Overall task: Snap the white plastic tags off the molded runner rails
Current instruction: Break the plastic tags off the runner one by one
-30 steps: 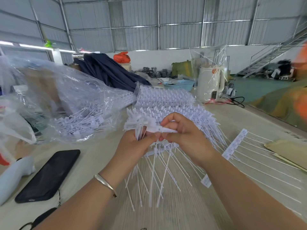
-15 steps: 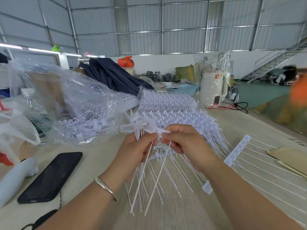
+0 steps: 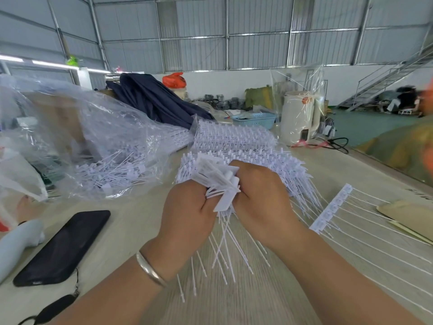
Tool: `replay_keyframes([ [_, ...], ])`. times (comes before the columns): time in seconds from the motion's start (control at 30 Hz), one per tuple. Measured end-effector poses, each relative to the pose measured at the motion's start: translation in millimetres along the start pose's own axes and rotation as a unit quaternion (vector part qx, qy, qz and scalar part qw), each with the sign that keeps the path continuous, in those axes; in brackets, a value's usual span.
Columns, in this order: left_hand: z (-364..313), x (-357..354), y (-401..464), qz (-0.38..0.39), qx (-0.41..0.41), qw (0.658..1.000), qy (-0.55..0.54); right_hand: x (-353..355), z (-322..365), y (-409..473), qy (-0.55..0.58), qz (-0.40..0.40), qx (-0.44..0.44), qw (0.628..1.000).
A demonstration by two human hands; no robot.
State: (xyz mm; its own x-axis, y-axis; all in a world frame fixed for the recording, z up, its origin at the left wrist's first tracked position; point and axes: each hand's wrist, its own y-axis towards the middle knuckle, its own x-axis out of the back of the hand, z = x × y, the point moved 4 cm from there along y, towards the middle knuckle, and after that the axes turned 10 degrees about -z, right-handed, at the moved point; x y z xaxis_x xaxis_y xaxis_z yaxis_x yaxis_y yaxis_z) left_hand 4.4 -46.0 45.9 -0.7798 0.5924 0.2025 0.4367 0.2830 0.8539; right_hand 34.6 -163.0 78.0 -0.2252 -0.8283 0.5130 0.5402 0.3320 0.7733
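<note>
left hand (image 3: pixel 187 207): curled round a bundle of white plastic tags (image 3: pixel 216 177), flat heads fanned out on top, thin tails hanging below toward the table (image 3: pixel 351 289); silver bangle (image 3: pixel 150 269) on the wrist.
right hand (image 3: pixel 260 195): fingers curled in, pressed against the same bundle from the right; pinching the tags at the head end, exact fingertip contact hidden.
change: half a second ago the hands were slightly apart with a single tag stretched between them; now they are knuckle to knuckle and the bundle sits packed between them. One tag head (image 3: pixel 226 200) sticks out low at the gap.
meaning: looks like a freshly snapped tag is being gathered into the held bunch, so one more piece is off; judgement only.
runner stock: stacked molded runner rails (image 3: pixel 234 139) still full of tags just behind the hands; one rail strip (image 3: pixel 332 209) with long tails lies flat to the right.
finished pile: loose tags in a clear plastic bag (image 3: pixel 105 160), left of the hands.
remaining: plenty of rails untouched, task far from done.
other: black phone (image 3: pixel 63 247) on the table at left, well apart from the work.
</note>
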Motion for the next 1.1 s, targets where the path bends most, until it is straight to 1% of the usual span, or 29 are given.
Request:
replay_keyframes([
  [0.03, -3, 1, 1, -0.002, -0.017, 1.000, 0.001, 0, -2, 1, 0.012, -0.003, 0.001, 1.000],
  [0.1, -9, 2, 5, 0.008, -0.054, 0.998, 0.035, -1, -6, 2, 0.035, -0.009, -0.004, 0.999],
  [0.17, -10, 1, 5, 0.019, -0.072, 0.995, 0.070, -3, -6, 2, 0.058, -0.014, -0.008, 0.998],
  [0.23, -11, -2, 3, 0.013, -0.079, 0.991, 0.104, -2, -3, 0, 0.083, -0.031, -0.016, 0.996],
  [0.27, -13, -3, 1, 0.012, -0.071, 0.991, 0.110, 0, -3, -1, 0.085, -0.039, -0.019, 0.995],
  [0.37, -16, -4, 0, 0.011, -0.041, 0.996, 0.076, 1, -6, 0, 0.065, -0.034, -0.027, 0.997],
  [0.53, -4, -1, 1, 0.018, 0.035, 0.999, 0.014, -3, -13, 3, 0.111, -0.050, -0.062, 0.991],
  [0.6, 3, -3, 0, 0.048, 0.105, 0.992, -0.043, -7, -19, 2, 0.139, -0.037, -0.102, 0.984],
  [0.67, 11, -5, -1, 0.075, 0.202, 0.969, -0.118, -9, -24, 2, 0.223, -0.008, -0.160, 0.962],
  [0.73, 16, -8, 0, 0.081, 0.283, 0.934, -0.202, -10, -29, 3, 0.321, 0.021, -0.207, 0.924],
  [0.77, 17, -8, 1, 0.084, 0.306, 0.920, -0.232, -10, -31, 3, 0.370, 0.035, -0.226, 0.901],
  [0.8, 18, -8, 2, 0.090, 0.321, 0.908, -0.253, -11, -33, 3, 0.408, 0.049, -0.242, 0.879],
  [0.87, 18, -7, 4, 0.109, 0.342, 0.885, -0.296, -14, -35, 2, 0.454, 0.078, -0.257, 0.849],
  [1.0, 17, -8, 4, 0.165, 0.377, 0.813, -0.412, -17, -36, 1, 0.531, 0.126, -0.257, 0.798],
  [1.03, 16, -9, 4, 0.179, 0.380, 0.800, -0.428, -18, -37, 1, 0.547, 0.133, -0.255, 0.786],
  [1.1, 16, -9, 4, 0.194, 0.383, 0.791, -0.437, -19, -39, 0, 0.565, 0.139, -0.252, 0.773],
])
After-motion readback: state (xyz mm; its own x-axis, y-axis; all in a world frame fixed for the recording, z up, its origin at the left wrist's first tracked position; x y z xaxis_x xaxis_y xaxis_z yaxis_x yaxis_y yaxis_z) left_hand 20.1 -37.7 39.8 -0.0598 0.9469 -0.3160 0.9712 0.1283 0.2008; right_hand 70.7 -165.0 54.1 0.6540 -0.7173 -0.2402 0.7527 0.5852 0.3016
